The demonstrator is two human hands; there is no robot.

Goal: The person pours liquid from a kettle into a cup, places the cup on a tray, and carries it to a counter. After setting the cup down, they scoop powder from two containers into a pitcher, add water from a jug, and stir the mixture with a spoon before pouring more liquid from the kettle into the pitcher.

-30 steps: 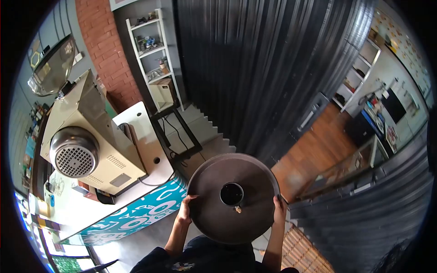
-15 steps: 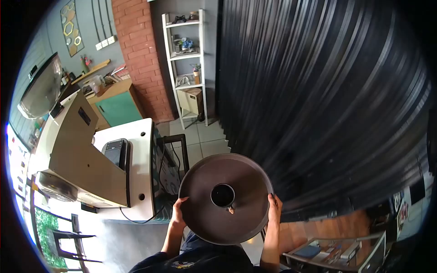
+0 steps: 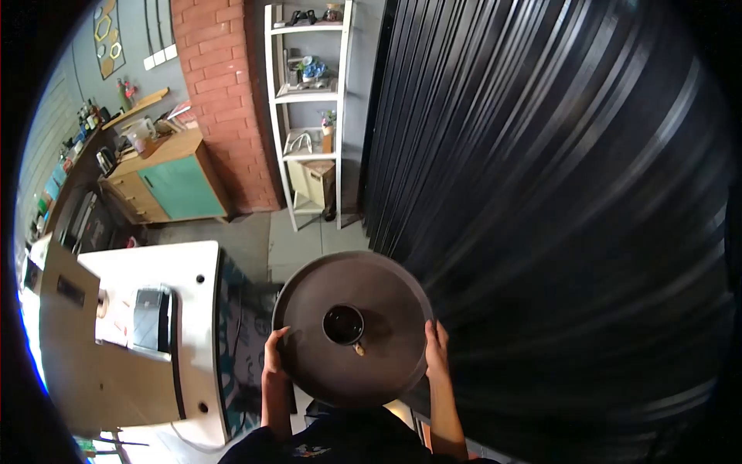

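Note:
A round dark brown serving tray (image 3: 317, 371) is held level in front of my body. My left hand (image 3: 274, 353) grips its left rim, thumb over the edge. On the opposite side my right hand (image 3: 437, 348) holds the right rim the same way. Near the tray's middle stands a dark cup (image 3: 343, 325) with dark liquid in it, upright, its light brown handle pointing toward me. Neither hand touches the cup. The fingers under the tray are hidden.
To the left is a white-topped counter (image 3: 193, 309) with a large beige machine (image 3: 100, 340) and a black device (image 3: 153, 319). Ahead stand a white shelf (image 3: 309, 97) and a green-doored cabinet (image 3: 185, 188). A black pleated curtain (image 3: 556, 193) fills the right side.
The view has shifted forward past the counter, bringing the cabinet and shelf closer. The tray sits slightly further left in view, both hands still on its rim. The cup remains upright on it.

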